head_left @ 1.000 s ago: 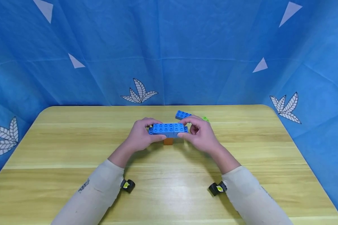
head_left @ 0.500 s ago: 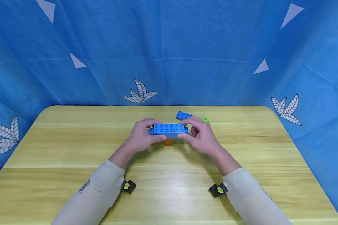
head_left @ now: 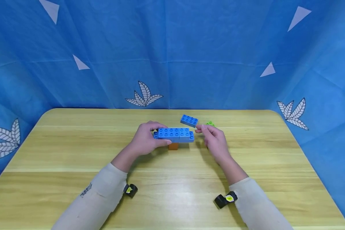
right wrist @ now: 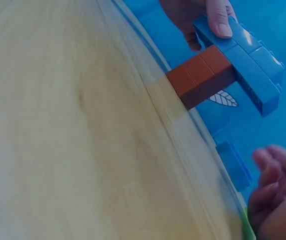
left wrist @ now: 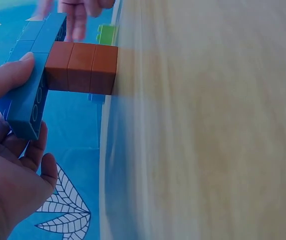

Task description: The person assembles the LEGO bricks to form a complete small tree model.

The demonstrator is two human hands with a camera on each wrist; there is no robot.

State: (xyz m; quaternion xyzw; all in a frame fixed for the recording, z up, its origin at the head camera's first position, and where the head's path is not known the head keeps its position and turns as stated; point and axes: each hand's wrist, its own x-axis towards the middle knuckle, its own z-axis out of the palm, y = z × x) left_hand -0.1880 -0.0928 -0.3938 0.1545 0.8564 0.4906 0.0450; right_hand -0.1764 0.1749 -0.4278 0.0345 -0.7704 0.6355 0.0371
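Note:
A T-shaped build of toy building bricks stands on the table: a column of three orange-brown bricks [left wrist: 82, 68] under two layers of blue bricks [head_left: 173, 133]. My left hand [head_left: 145, 139] pinches the left end of the blue layers, thumb on the near side and fingers behind. My right hand [head_left: 215, 142] is off to the right of the build, fingers loosely bent and holding nothing. Its fingertips are close to a loose blue brick [head_left: 189, 120] lying behind the build. A green brick [head_left: 210, 124] lies just beyond that hand, partly hidden by it.
The wooden table [head_left: 172, 195] ends at a blue cloth backdrop [head_left: 172, 76] behind the loose bricks. Each wrist wears a black strap-on camera, such as the right one [head_left: 225, 199].
My right hand has let go of the right end of the blue layers and moved right, uncovering the loose blue brick. My left hand keeps its grip on the build.

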